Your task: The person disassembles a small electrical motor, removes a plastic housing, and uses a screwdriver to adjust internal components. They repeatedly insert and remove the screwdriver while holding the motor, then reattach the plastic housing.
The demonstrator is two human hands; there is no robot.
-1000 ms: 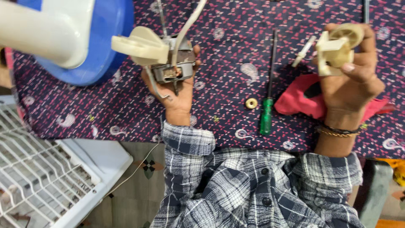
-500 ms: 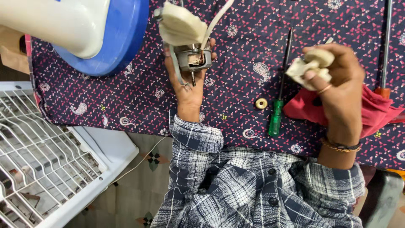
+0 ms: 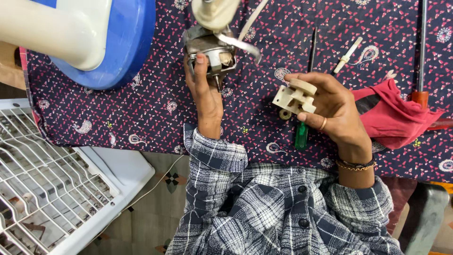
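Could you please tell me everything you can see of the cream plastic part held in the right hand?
The cream plastic part looks like moulded hard plastic: a round disc-like end sits on top of a blocky body with square lugs and slots. It appears clean and whole. The right hand holds it just above the patterned cloth, thumb below and fingers around its top and far side, tilted with its blocky end towards the left. Below it lie a small ring-shaped piece and a green-handled screwdriver; whether it touches them cannot be told.

A big blue fan base (image 3: 127,52) filled the upper left of the table. A green-handled screwdriver (image 3: 306,94), a small white stick (image 3: 348,55) and a red cloth (image 3: 396,113) crowded the right side. The patterned cloth (image 3: 118,113) between the base and the left hand (image 3: 205,89) lay bare.
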